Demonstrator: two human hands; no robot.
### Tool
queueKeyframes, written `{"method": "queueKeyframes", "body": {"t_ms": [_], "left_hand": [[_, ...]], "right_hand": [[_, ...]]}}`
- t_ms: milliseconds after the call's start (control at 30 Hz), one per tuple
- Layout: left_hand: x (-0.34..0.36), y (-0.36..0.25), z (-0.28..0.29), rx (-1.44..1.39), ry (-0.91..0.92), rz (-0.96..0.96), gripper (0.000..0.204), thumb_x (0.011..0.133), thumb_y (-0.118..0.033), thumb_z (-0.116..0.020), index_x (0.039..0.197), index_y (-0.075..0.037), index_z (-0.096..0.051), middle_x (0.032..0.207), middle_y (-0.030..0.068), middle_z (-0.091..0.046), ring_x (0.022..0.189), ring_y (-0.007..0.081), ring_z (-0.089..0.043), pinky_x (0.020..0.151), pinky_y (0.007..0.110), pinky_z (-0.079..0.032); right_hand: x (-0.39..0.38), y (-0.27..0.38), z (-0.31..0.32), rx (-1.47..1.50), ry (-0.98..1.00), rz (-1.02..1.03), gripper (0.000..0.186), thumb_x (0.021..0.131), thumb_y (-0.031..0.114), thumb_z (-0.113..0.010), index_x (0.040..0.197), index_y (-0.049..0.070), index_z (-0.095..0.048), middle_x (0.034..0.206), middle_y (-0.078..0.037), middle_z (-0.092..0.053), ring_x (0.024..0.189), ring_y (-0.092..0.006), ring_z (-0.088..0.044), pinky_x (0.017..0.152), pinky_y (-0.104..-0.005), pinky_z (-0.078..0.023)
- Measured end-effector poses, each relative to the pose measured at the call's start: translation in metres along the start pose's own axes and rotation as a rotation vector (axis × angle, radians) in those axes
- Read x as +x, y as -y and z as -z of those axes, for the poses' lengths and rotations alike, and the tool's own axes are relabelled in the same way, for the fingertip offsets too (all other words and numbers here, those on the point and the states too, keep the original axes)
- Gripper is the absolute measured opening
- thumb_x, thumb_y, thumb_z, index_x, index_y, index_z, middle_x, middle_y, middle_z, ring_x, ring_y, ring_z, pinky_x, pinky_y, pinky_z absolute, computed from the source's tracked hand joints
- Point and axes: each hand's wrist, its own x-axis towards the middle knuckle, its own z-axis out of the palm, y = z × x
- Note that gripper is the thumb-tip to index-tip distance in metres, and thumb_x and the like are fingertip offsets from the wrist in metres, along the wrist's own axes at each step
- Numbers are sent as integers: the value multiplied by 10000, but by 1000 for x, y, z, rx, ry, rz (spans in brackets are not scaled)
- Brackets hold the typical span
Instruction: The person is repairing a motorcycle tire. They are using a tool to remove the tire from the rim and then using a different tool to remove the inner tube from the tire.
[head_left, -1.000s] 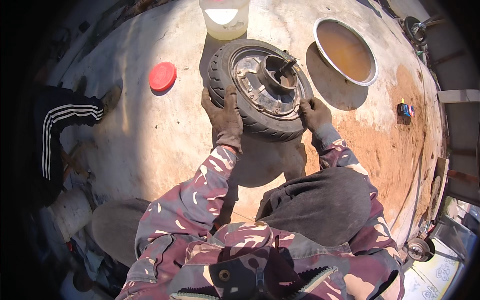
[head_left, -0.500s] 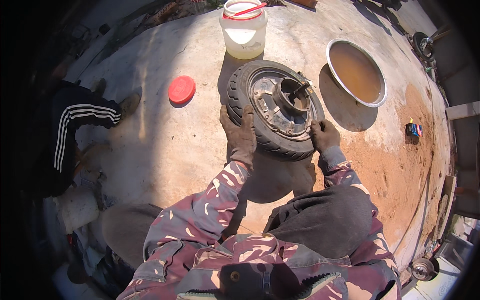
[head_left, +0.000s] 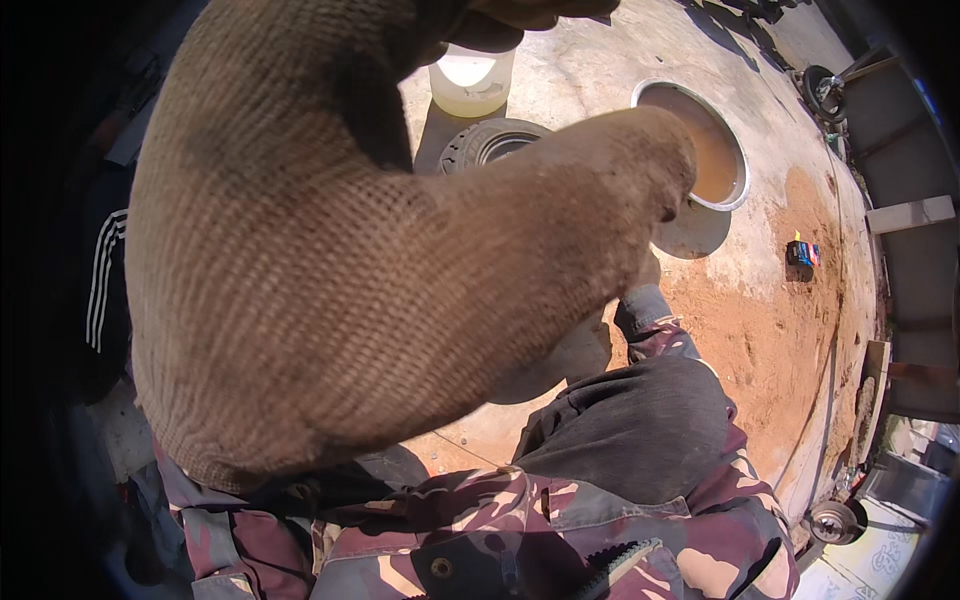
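Observation:
My left hand [head_left: 330, 260], in a brown knitted glove, is raised very close to the head view and covers much of it. Its thumb stretches to the right, apart from the curled fingers at the top edge, and nothing shows between them. Behind it, a black-tyred wheel [head_left: 462, 150] shows only its far upper part. Just the wrist edge of my right hand [head_left: 651, 268] appears below the left thumb; its fingers are hidden, so whether it still touches the wheel cannot be seen.
A translucent plastic jar [head_left: 472, 88] stands beyond the wheel, partly covered. To the right is a metal basin [head_left: 742, 180] of brown water. Farther right lies a small blue box [head_left: 803, 252] on sandy ground. Another person's dark striped trouser leg [head_left: 108, 270] is at the left.
My left hand has let go of the tyre and come up close to the view, now hiding the red lid and most of the wheel. The view has shifted slightly.

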Motion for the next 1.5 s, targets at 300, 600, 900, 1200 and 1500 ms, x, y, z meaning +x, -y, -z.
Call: {"method": "queueKeyframes", "body": {"t_ms": [300, 600, 900, 1200, 1500], "left_hand": [[-9, -18, 12, 74, 146, -156, 578, 860, -323, -873, 1330, -44, -684, 1278, 152, -720, 1247, 281, -665, 1129, 447, -470], [-25, 4, 27, 111, 170, -194, 611, 847, -310, -887, 1355, -50, -668, 1295, 137, -716, 1254, 271, -661, 1126, 435, -471], [-22, 4, 73, 12, 72, -35, 647, 835, -297, -901, 1381, -57, -651, 1312, 123, -712, 1261, 261, -657, 1122, 424, -472], [-53, 201, 21, -1284, -896, 877, 940, 994, -618, -609, 1560, 57, -281, 1554, 322, -397, 1458, 453, -431, 1220, 525, -374], [-95, 247, -19, -1407, -1047, 825, 1184, 939, -749, -566, 1649, 35, -34, 1681, 317, -191, 1559, 448, -267, 1273, 516, -267]], "right_hand": [[-2, 4, -2, -45, 8, -77, 462, 966, 493, -664, 971, 40, -754, 913, -196, -756, 889, -367, -736, 813, -462, -550], [3, -1, -4, 59, -55, -56, 422, 951, 433, -702, 876, 20, -737, 815, -155, -757, 793, -290, -748, 758, -428, -569], [-9, 0, 1, 55, -74, 74, 462, 955, 484, -693, 937, 25, -736, 885, -178, -753, 836, -354, -733, 779, -454, -553], [-8, 5, 13, 68, 79, 36, 335, 897, 391, -779, 940, 58, -774, 906, -130, -770, 837, -274, -743, 783, -401, -568], [-7, 0, 8, 100, 55, 50, 343, 884, 395, -779, 927, 55, -772, 873, -153, -754, 813, -302, -733, 768, -416, -560]]}}
